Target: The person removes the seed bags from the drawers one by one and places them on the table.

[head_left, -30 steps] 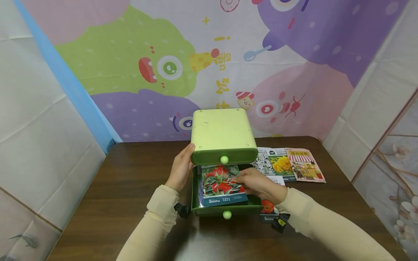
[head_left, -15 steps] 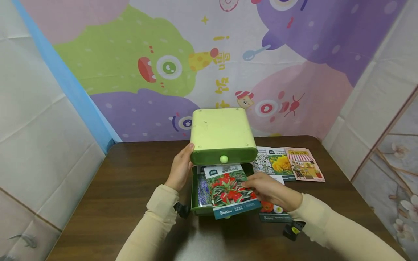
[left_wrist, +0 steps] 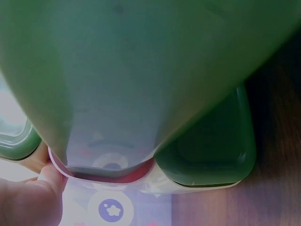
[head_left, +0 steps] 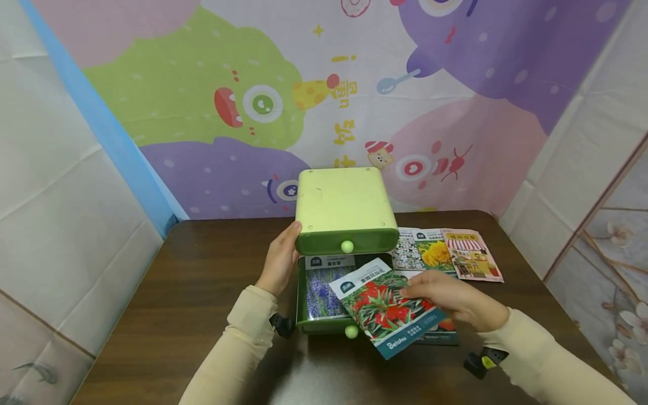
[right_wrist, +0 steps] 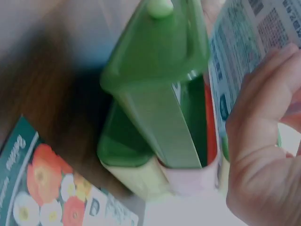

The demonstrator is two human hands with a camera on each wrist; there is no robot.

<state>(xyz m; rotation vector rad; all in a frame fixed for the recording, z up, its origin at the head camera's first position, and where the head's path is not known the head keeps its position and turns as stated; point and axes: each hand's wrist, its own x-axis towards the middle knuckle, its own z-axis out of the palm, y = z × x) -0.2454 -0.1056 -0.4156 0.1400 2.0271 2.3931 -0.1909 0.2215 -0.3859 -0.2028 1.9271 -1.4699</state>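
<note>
A seed packet with red flowers [head_left: 387, 306] hangs tilted in front of the open drawer's right side, its upper left corner over the drawer. My right hand [head_left: 450, 295] pinches its right side, thumb on the printed face; in the right wrist view the packet's back shows. A small yellow-green drawer cabinet [head_left: 344, 199] stands at the table's back. Its green drawer [head_left: 324, 326] is pulled out, and a seed packet with purple flowers [head_left: 324, 292] lies inside. My left hand [head_left: 278, 256] rests against the cabinet's left side; some of its fingers are hidden.
Right of the cabinet lie a yellow-flower packet [head_left: 435, 250], a white-flower packet [head_left: 409, 250] and a pink packet with a striped awning [head_left: 473, 256]. A packet with orange and white flowers [right_wrist: 47, 186] lies nearer, partly covered in the head view. A printed cloth [head_left: 228, 73] hangs behind the table.
My right hand has drawn the red-flower packet out of the drawer, toward me and to the right, turning it. The purple-flower packet beneath is now uncovered. My left hand stays at the cabinet.
</note>
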